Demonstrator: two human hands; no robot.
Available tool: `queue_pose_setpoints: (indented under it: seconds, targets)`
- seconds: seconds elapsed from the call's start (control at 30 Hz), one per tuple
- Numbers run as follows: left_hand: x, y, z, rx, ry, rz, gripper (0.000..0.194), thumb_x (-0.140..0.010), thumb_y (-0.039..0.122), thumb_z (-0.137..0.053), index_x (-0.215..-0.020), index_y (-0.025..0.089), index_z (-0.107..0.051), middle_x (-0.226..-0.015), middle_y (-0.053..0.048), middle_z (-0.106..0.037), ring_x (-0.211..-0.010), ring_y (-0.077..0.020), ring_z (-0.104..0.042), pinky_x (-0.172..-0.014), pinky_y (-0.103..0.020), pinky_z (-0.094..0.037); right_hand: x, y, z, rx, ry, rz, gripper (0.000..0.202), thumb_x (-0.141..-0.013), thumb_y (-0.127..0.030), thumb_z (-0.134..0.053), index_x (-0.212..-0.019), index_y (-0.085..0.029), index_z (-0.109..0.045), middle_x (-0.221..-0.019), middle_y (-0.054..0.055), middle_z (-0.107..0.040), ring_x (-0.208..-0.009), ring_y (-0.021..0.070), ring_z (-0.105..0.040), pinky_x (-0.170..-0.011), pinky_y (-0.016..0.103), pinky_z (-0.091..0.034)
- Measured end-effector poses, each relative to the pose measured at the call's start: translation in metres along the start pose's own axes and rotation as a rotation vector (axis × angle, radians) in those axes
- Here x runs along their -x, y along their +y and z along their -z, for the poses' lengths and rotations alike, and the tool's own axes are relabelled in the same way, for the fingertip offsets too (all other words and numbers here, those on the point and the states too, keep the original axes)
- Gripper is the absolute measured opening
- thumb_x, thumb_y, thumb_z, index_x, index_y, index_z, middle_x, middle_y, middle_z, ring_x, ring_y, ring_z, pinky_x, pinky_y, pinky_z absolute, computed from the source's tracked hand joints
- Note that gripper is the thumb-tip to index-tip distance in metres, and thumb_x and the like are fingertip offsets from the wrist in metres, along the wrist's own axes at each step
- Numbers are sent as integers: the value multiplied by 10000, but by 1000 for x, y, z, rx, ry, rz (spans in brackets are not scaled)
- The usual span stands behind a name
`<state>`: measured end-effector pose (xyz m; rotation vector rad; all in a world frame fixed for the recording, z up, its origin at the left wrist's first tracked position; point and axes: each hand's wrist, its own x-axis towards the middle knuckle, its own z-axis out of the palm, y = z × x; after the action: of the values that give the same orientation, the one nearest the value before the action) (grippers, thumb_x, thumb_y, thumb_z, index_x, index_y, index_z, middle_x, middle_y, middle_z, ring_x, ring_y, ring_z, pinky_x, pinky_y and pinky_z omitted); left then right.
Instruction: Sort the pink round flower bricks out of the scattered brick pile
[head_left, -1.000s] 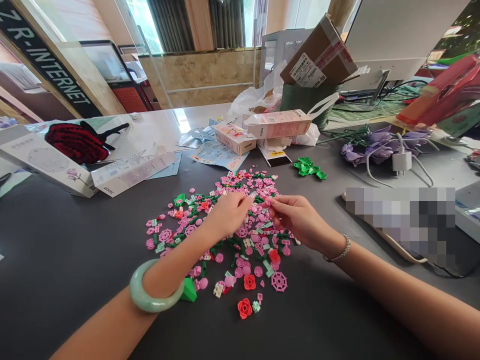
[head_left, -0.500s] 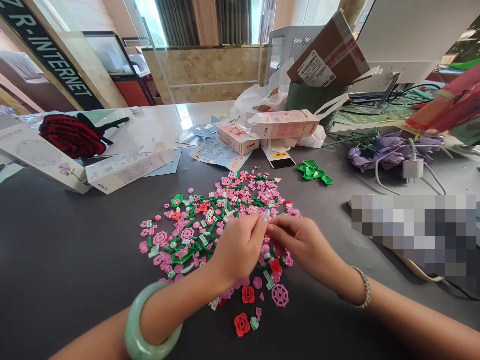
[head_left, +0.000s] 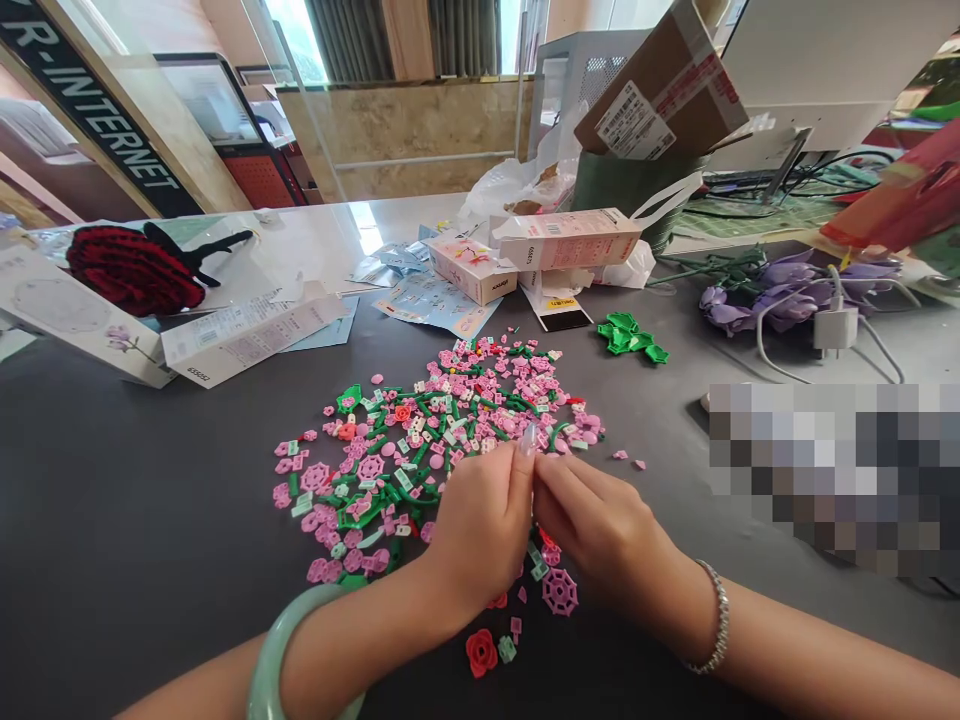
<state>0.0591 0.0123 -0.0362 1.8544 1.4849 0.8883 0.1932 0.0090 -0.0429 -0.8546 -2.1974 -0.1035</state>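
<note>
a: item one?
b: left hand (head_left: 484, 530), pale green round bangle (head_left: 266, 665) on the wrist; narrow, thumb pressed toward curled fingers.
a: item two?
b: right hand (head_left: 607, 520), silvery link bracelet (head_left: 721, 620) on the wrist; narrow, fingertips close against the left's. whether either holds a piece, i cannot tell; the fingers hide it.
a: main stock?
b: heap of small pink, green and white plastic pieces (head_left: 480, 385), spread on the dark grey flat bench (head_left: 150, 500), around and beyond both hands.
a: outliers?
b: red rose-shaped plastic piece (head_left: 481, 653), near edge, small pale green piece (head_left: 507, 649) just beside; bright green leaf-shaped plastic pieces (head_left: 630, 335), clustered apart, beyond the right hand.
</note>
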Motion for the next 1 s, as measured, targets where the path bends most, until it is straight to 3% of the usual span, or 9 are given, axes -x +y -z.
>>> queue_pose_setpoints:
  seconds: [0.43,0.67,0.83,1.0]
  targets:
    - [-4,3,-11,-10,41,-8,386,-950,333,-218,-582,246,-293,-516,27,-399,-481,-122,-330,-486,-288,-202,4,4,-5,233,-76,64,285,-917,8,-289,-945,-69,-562,-717,95,-585,-599,173,-530,-545,270,-478]
    - [-5,2,-13,-31,32,-21,388,-955,326,-226,-585,238,-305,-511,28,-402,-467,-116,-339,-486,-284,-206,6,6,-8,314,-114,53,289,-825,57,-310,-826,-139,-522,-680,58,-540,-550,157,-493,-499,255,-433]
    - [-6,2,-12,-41,11,-37,407,-975,335,-206,-595,235,-316,-519,27,-409,-476,-118,-344,-493,-283,-221,2,7,-8,261,-80,30,321,-798,76,-277,-757,-164,-486,-621,33,-492,-494,143,-416,-439,252,-372]
    - [-10,-1,-8,-61,-2,-50,412,-973,340,-219,-587,234,-318,-515,32,-398,-478,-119,-348,-497,-282,-222,0,11,-6,117,-72,-3,302,-876,35,-284,-758,-175,-467,-641,30,-486,-518,144,-420,-476,258,-360]
